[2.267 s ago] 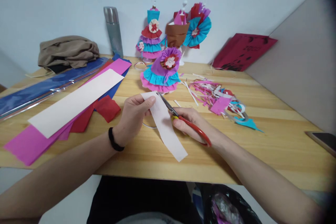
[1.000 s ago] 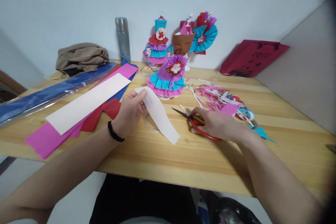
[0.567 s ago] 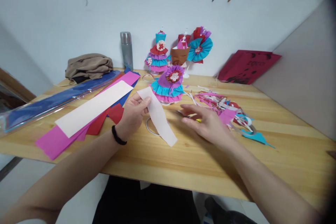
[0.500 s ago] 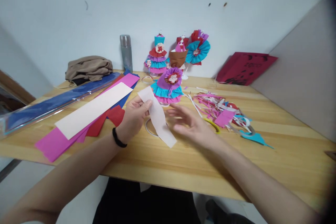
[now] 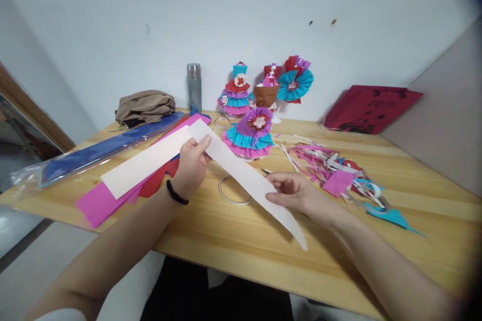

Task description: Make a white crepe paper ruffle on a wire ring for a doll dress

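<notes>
The left hand (image 5: 194, 161) pinches the strip (image 5: 238, 166) at its far end, the right hand (image 5: 299, 194) grips it nearer, and light, even tension should keep it flat.

The right hand (image 5: 289, 191) hides most of the scissors (image 5: 266, 171); a dark blade tip shows beyond its fingers. The white strip (image 5: 244, 173) conceals part of each hand's fingers, and its middle covers the upper right of a thin hoop (image 5: 238, 203). The left hand (image 5: 194, 163) blocks part of some red paper (image 5: 154, 183). A cream strip (image 5: 145, 160) overlies much of the pink paper (image 5: 96, 208). Lettering on the dark red bag (image 5: 369, 110) is too blurred to read. Small spots (image 5: 333, 21) on the wall are too tiny to identify. The bottom edge cuts off the dark clothing (image 5: 181, 296) and a pale sleeve (image 5: 62, 315).
</notes>
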`<action>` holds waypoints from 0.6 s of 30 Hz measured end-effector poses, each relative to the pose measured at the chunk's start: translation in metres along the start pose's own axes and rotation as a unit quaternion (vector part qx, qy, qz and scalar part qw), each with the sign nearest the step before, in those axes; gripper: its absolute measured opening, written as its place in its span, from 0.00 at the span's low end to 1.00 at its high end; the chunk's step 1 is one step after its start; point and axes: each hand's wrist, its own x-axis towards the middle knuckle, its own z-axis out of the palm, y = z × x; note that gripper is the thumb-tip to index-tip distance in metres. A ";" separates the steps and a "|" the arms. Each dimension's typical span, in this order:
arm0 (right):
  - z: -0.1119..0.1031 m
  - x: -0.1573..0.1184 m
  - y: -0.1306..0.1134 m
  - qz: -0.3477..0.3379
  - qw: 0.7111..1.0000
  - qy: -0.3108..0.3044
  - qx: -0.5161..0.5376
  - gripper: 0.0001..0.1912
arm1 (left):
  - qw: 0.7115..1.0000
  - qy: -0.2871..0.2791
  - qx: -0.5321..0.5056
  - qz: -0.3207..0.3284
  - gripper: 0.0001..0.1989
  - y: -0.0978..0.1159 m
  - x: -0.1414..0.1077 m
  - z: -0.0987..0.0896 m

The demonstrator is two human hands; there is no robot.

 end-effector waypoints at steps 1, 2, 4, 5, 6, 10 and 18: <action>-0.004 -0.001 0.000 0.010 1.000 -0.002 -0.004 0.19 | 1.000 0.013 -0.002 0.008 0.17 0.001 0.002 -0.001; -0.007 -0.002 0.000 0.020 1.000 -0.004 -0.007 0.20 | 1.000 0.023 0.000 0.014 0.16 0.002 0.004 -0.003; -0.014 -0.004 0.000 0.036 0.999 -0.003 -0.013 0.21 | 0.999 0.037 0.010 0.024 0.15 0.004 0.008 -0.006; -0.017 -0.005 0.000 0.040 0.999 0.001 -0.017 0.21 | 0.999 0.040 0.017 0.029 0.15 0.005 0.009 -0.008; -0.020 -0.006 -0.001 0.042 0.999 0.007 -0.021 0.21 | 0.998 0.042 0.024 0.033 0.14 0.006 0.010 -0.009; -0.030 -0.010 -0.007 0.060 0.996 0.039 -0.047 0.23 | 0.997 0.050 0.030 0.050 0.13 0.008 0.013 -0.012; -0.043 -0.010 -0.007 -0.014 0.991 0.097 -0.093 0.20 | 0.994 0.091 0.017 0.059 0.07 0.017 0.029 -0.025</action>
